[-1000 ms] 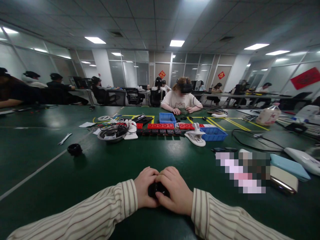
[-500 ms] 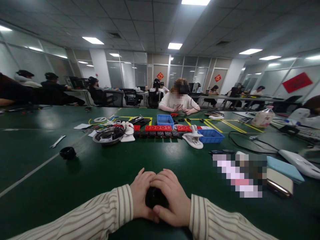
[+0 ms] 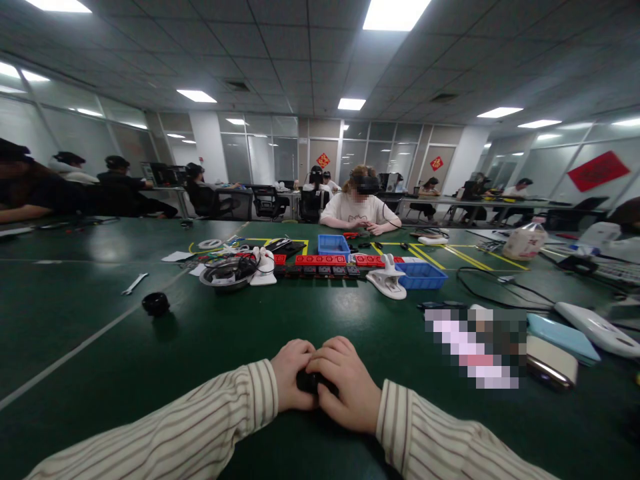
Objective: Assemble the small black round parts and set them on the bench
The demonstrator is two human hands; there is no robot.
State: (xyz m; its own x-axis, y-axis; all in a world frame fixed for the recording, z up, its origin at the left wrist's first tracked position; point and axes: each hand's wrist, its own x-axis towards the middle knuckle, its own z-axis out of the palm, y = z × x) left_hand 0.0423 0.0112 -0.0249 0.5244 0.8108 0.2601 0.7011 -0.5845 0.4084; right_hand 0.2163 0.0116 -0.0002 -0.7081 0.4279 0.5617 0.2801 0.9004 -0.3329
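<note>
Both hands are wrapped round a black rounded object (image 3: pixel 308 381) low over the green table, near its front middle. My left hand (image 3: pixel 293 370) grips its left side. My right hand (image 3: pixel 347 383) closes over the top and right side, fingers curled across it and thumb below. Much of the object is hidden by the fingers, so its kind cannot be made out. To the left on the table stands a short black round part (image 3: pixel 156 304) with a wider rim. A small open-ended wrench (image 3: pixel 135 284) lies beyond it.
Across the middle run red and black socket strips (image 3: pixel 320 260), blue bins (image 3: pixel 421 275), a white clip stand (image 3: pixel 388 279) and a metal bowl (image 3: pixel 227 275) of cables. At right lie phones (image 3: pixel 551 361), a light-blue case (image 3: pixel 563 338) and cables. Opposite sits a person (image 3: pixel 360 207).
My fingers have shifted on the black object, and less of it shows between them. Both hands sit slightly higher in view. The camera has turned a little left.
</note>
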